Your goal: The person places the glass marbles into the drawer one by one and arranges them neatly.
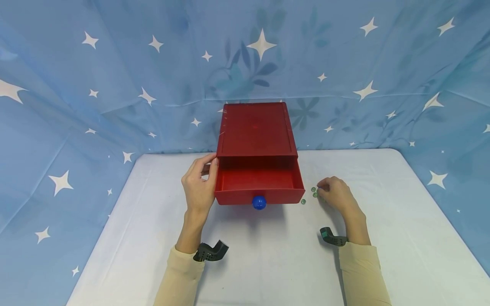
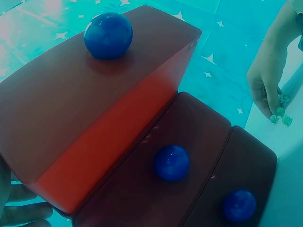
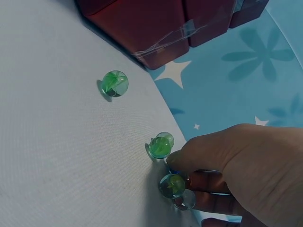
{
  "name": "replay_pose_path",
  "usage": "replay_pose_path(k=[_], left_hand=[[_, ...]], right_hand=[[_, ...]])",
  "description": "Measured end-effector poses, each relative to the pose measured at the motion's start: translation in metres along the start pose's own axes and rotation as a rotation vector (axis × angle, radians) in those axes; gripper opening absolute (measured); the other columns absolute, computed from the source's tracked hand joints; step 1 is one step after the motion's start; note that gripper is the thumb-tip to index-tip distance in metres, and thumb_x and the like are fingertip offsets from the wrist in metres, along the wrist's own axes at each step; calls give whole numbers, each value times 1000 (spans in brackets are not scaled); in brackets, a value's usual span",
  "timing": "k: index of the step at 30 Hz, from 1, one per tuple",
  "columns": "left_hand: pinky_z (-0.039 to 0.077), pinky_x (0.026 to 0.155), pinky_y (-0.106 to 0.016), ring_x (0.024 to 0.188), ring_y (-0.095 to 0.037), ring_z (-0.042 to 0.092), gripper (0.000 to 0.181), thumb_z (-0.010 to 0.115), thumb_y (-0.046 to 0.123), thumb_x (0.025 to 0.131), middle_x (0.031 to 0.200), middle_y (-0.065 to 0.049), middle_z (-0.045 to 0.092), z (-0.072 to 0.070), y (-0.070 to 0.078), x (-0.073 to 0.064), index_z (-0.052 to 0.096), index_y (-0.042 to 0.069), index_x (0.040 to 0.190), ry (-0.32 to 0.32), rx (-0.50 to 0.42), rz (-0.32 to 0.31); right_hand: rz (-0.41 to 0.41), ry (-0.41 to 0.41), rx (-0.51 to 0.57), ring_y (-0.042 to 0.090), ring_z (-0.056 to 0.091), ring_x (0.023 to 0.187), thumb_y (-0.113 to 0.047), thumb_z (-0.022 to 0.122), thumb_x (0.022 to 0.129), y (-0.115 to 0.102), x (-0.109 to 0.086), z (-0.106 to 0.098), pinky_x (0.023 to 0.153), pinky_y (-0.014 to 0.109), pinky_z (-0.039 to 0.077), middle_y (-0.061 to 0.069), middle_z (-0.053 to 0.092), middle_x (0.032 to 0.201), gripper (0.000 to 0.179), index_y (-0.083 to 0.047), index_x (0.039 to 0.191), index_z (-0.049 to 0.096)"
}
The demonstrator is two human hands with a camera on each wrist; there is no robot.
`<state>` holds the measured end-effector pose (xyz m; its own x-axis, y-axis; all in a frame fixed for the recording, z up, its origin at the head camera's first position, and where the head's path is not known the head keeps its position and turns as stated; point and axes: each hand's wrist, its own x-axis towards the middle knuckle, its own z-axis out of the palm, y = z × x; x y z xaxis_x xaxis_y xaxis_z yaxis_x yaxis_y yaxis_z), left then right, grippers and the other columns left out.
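A red drawer cabinet [image 1: 255, 127] stands with its top drawer [image 1: 233, 198] pulled out; the part of the drawer's inside that shows holds nothing. A round blue knob [image 1: 259, 202] sits on the drawer front. My left hand [image 1: 198, 185] rests against the cabinet's left side, its fingers [image 2: 26, 213] fairly straight. To the right of the cabinet, my right hand [image 1: 338, 196] is at a small group of green-swirled glass marbles [image 3: 160, 147]. Its thumb and fingers pinch a small marble with blue in it, mostly hidden by the thumb. Another marble [image 3: 172, 186] lies by the fingertips.
One clear green marble [image 3: 115, 83] lies apart, closer to the cabinet. Two lower drawers [image 2: 189, 120] with blue knobs are closed. A white table [image 1: 260, 263] bears everything, and a blue star-patterned cloth [image 1: 168, 76] hangs behind it.
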<state>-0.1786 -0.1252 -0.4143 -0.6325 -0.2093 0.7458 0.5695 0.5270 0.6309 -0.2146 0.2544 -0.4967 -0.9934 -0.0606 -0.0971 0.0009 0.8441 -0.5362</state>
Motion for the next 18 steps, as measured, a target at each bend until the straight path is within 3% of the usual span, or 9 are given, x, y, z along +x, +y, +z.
replay_pose_path(k=[18], left_hand=[[57, 79, -13, 78, -24, 73, 22, 67, 14, 96, 105, -11, 75, -1, 2, 0, 74, 6, 115, -13, 15, -6]], right_hand=[[2, 11, 8, 41, 59, 110, -14, 60, 96, 0, -1, -2, 97, 58, 52, 26, 63, 116, 29, 6, 117, 66]])
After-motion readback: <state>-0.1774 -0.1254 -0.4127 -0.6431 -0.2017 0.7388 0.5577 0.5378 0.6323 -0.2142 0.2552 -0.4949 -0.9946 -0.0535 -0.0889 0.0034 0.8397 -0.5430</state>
